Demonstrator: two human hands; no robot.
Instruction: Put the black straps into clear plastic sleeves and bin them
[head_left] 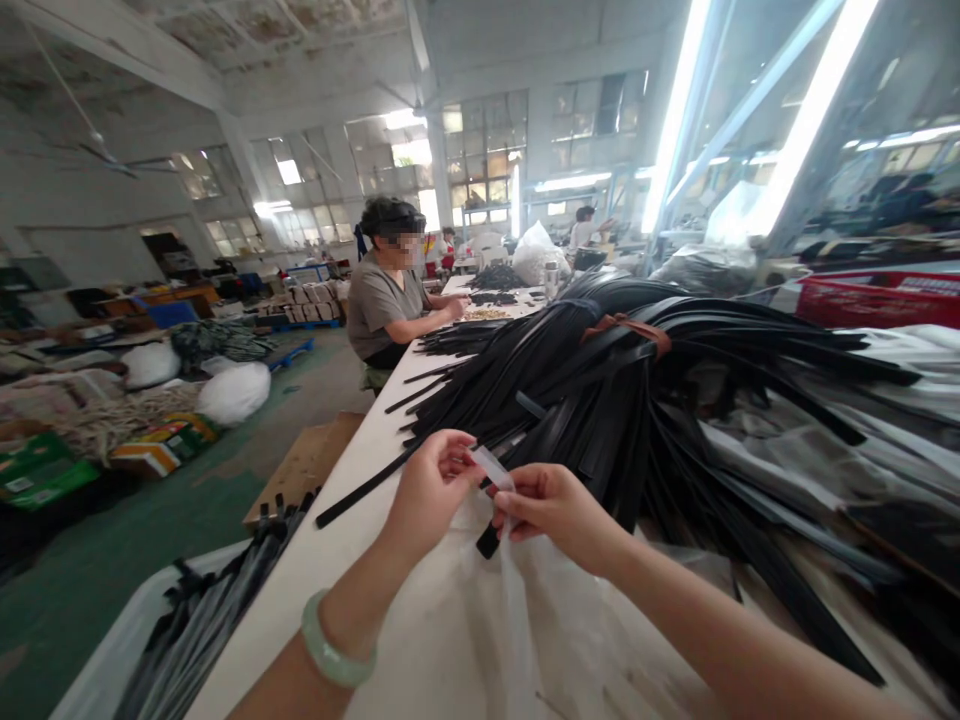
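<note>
My left hand (431, 490) and my right hand (551, 510) meet above the white table (337, 540). Both pinch the top of a long clear plastic sleeve (517, 600) that hangs down toward me. A short black strap end (487, 540) shows just below my right fingers, beside the sleeve; whether it is inside the sleeve I cannot tell. A pale green bangle (330, 655) circles my left wrist. A big heap of black straps (637, 400) lies just beyond my hands.
A white bin (112, 660) with several black straps stands at the lower left, beside a cardboard box (300, 470). A seated co-worker (386, 300) works farther along the same table. White bags and boxes litter the green floor on the left. A red crate (877, 295) sits at the right.
</note>
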